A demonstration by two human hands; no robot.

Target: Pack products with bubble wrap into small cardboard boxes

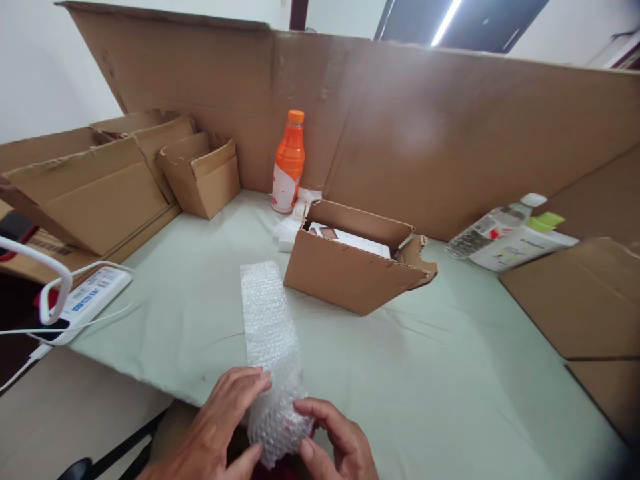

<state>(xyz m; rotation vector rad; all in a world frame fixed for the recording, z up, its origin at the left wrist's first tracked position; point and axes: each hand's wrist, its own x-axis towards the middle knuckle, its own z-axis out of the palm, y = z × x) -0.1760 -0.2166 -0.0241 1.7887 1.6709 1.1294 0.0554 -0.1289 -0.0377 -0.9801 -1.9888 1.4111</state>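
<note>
A strip of bubble wrap [266,313] lies on the pale green cloth [425,373], running from mid-table to the near edge. Its near end is rolled into a bundle [277,420] around something reddish that I cannot make out. My left hand [220,427] curls around the bundle's left side, fingertips on top. My right hand [337,440] pinches it from the right with thumb and fingers. Beyond the strip stands an open cardboard box [350,273] with a white item [350,240] inside.
An orange drink bottle [289,163] stands at the back by a cardboard wall. Open cardboard boxes [200,177] sit at the left, a white power strip [87,300] with cables at the left edge. Two plastic bottles [505,233] lie at the right beside flat cardboard [580,293].
</note>
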